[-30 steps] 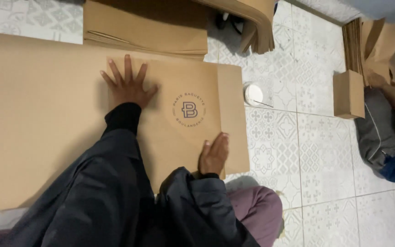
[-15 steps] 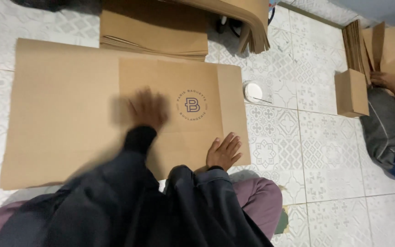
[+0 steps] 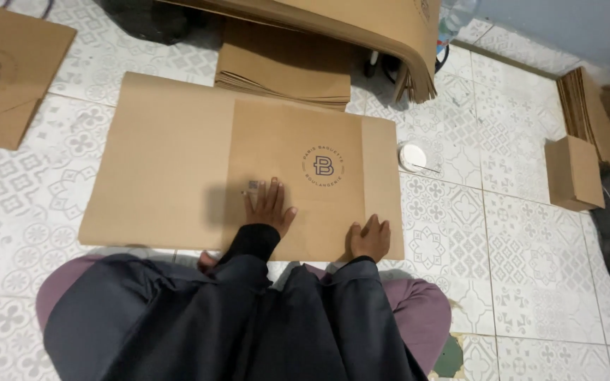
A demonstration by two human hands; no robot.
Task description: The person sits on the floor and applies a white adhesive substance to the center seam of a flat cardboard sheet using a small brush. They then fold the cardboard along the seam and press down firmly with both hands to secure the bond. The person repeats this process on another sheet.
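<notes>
A large flat brown paper sheet (image 3: 171, 162) with a folded-over panel and a round printed logo lies on the patterned tile floor in front of me. My left hand (image 3: 268, 206) rests flat on the folded panel, fingers spread, just left of the logo. My right hand (image 3: 371, 238) presses on the sheet's near edge by its right corner, fingers together. Neither hand grips anything. My dark sleeves cover both forearms.
A stack of brown sheets (image 3: 284, 70) lies beyond the sheet, under a thick curved bundle (image 3: 390, 35). A small white round lid (image 3: 411, 156) sits right of the sheet. A folded brown bag (image 3: 573, 173) stands at right, another flat piece (image 3: 8, 70) at far left.
My left hand has slid back toward me across the folded panel, from near the logo's level to lower on the sheet. The camera view has shifted, showing more floor. My right hand stays at the near edge.
</notes>
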